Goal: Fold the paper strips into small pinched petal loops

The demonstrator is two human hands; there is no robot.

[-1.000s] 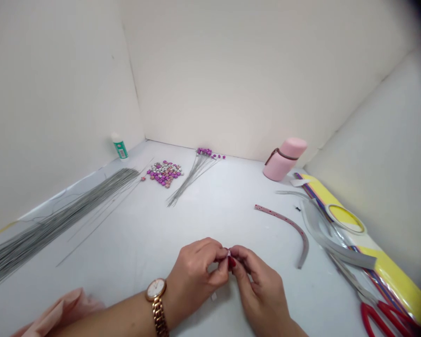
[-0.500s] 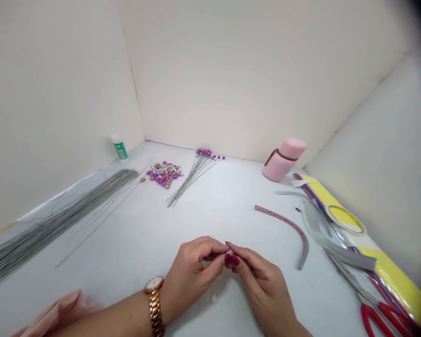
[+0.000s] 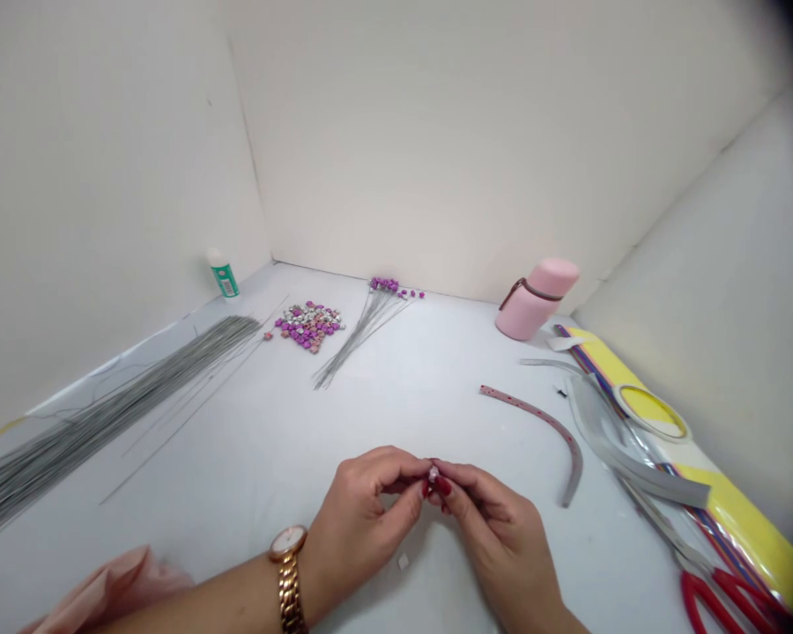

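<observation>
My left hand (image 3: 363, 519), with a gold wristwatch (image 3: 288, 556) on its wrist, and my right hand (image 3: 495, 528) meet at the fingertips above the white tabletop. Between them they pinch a small pale bead (image 3: 433, 474), mostly hidden by the fingers. Its exact form is too small to tell. A tiny white scrap (image 3: 403, 561) lies on the table just below my hands, touching neither. A pink cloth sleeve (image 3: 122, 590) shows at the lower left, near my left forearm.
Further off lie a grey wire bundle (image 3: 106, 423), a bead pile (image 3: 307, 326), beaded wires (image 3: 370, 330), a glue bottle (image 3: 223, 275) and a pink flask (image 3: 535, 299). To the right are a dotted strip (image 3: 542, 431), a tape roll (image 3: 651, 412) and red-handled scissors (image 3: 714, 599).
My fingertips have shifted on the small bead, which shows more plainly between them. My left wrist and watch have moved slightly left.
</observation>
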